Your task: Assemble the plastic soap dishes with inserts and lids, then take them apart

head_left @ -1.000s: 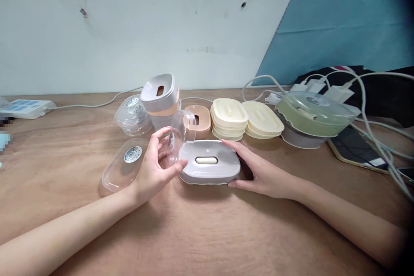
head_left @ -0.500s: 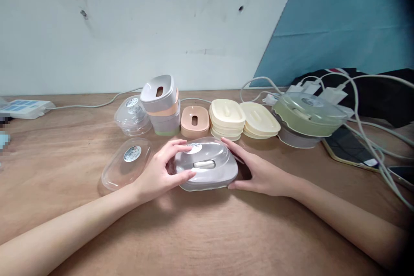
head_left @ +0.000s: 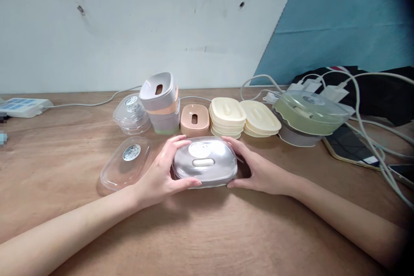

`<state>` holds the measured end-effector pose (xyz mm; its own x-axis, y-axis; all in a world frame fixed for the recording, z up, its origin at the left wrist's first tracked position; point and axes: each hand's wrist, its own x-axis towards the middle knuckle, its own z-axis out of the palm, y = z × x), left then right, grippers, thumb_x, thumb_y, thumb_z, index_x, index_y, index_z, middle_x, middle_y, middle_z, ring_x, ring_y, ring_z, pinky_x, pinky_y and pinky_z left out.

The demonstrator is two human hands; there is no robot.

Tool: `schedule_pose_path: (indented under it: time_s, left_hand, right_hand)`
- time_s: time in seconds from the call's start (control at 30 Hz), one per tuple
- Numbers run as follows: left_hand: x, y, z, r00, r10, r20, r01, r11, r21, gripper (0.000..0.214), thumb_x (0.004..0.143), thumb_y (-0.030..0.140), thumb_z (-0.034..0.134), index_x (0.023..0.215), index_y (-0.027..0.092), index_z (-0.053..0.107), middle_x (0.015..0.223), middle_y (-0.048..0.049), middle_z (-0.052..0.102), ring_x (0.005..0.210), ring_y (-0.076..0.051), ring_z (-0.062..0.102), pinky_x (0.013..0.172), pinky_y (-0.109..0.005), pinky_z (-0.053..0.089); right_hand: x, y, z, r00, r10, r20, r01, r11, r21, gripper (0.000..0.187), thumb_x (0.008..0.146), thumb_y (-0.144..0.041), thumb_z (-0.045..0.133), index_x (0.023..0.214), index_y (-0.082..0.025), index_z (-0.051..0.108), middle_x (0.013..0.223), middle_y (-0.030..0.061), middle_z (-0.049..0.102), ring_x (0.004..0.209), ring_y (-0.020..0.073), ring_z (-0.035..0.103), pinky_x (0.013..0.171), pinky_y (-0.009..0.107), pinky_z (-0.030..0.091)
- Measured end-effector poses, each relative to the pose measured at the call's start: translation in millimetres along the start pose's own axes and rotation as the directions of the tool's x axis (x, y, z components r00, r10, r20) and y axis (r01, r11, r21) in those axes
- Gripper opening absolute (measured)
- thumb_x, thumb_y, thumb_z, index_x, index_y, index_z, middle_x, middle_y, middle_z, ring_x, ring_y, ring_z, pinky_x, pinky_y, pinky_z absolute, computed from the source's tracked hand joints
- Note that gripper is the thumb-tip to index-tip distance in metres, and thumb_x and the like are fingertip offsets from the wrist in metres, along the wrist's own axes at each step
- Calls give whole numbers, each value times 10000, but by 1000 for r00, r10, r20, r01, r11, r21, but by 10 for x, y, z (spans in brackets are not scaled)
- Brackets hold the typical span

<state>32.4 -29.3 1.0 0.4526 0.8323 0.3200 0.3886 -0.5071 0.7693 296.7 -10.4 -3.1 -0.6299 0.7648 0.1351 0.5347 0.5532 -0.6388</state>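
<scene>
A grey soap dish (head_left: 203,177) with a clear lid (head_left: 218,151) over it sits between both hands on the wooden table. The lid carries a round white sticker, and a pale slot shows through it. My left hand (head_left: 164,172) grips the left end, thumb along the front edge and fingers at the back. Around the right end, my right hand (head_left: 254,166) is curved, with its fingertips behind and the thumb at the front corner. Left of my left hand lies a loose clear lid (head_left: 113,170) with a sticker.
Behind stand stacked clear lids (head_left: 126,114), a stack of coloured dish parts (head_left: 161,108), a peach part (head_left: 194,123) and cream pieces (head_left: 228,114). To the right are a green lidded dish (head_left: 307,116), a phone (head_left: 351,148) and looping white cables (head_left: 357,95). A power strip (head_left: 26,107) lies left.
The clear lid has turned and now sits squarer on the grey dish, its sticker nearer the middle. My left fingers have shifted from the lid's top to its edge.
</scene>
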Motion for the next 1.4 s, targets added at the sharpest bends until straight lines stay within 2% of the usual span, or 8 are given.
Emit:
schedule_pose_path:
  time_s: [0.17,0.33,0.57,0.73,0.9,1.17,1.3,1.4]
  left_hand:
    - [15,-15,-9,997,-60,49,60,998,3,552,736,372,693,1207,241,437,1382,-107,321,1326,-268,265,1063,-433,285]
    - [1,17,-37,998,-20,58,18,999,38,533,721,354,711,1187,254,472,1384,-100,305,1313,-264,283,1050,-426,301]
    - [-12,36,-19,996,55,75,-62,994,93,523,693,342,735,1131,213,480,1342,-130,295,1308,-278,270,1055,-426,301]
    - [-3,37,-29,992,22,127,-34,995,92,522,709,326,714,1129,238,417,1375,-126,238,1327,-292,245,1047,-447,315]
    - [-17,28,-47,974,8,225,-44,987,157,565,768,322,649,1206,246,300,1432,-158,141,1349,-309,208,1012,-469,355]
    - [1,46,-63,982,34,188,-59,990,127,483,774,303,637,1152,245,343,1400,-145,231,1343,-307,214,1049,-491,293]
    - [-6,52,-61,979,-15,204,-7,995,104,506,782,279,622,1192,248,327,1431,-133,177,1364,-296,160,1067,-496,263]
    - [-24,59,-38,983,-66,171,46,992,119,539,811,290,589,1275,262,315,1453,-115,124,1369,-280,150,1074,-471,265]
  right_hand:
    - [15,-10,-4,1000,29,-6,-28,999,36,904,668,-338,720,1350,-267,131,1409,140,345,1283,278,383,1039,483,353]
    - [2,-30,0,999,33,-11,-33,999,43,871,661,-333,724,1317,-266,154,1374,148,384,1264,285,408,1028,500,361]
    - [-9,20,19,999,-18,-43,19,1000,25,891,653,-364,735,1331,-284,161,1382,127,368,1262,284,408,1025,480,372]
    - [-25,8,-10,999,-51,-10,50,996,-78,904,722,-395,672,1402,-293,85,1446,116,309,1294,288,363,1027,462,374]
    - [-31,5,-37,994,-108,14,109,984,-138,810,785,-407,606,1417,-295,112,1488,95,239,1330,267,302,1060,449,329]
    - [-30,3,-61,994,-109,28,111,989,-99,706,838,-404,523,1419,-275,144,1462,109,288,1308,290,334,1028,486,357]
    - [-21,-5,-47,993,-120,7,120,988,-98,663,851,-383,505,1406,-276,158,1435,115,322,1286,284,361,1013,477,376]
    - [-11,-14,-19,993,-117,-16,115,987,-108,683,836,-370,533,1393,-284,147,1418,115,326,1281,273,365,1019,470,372]
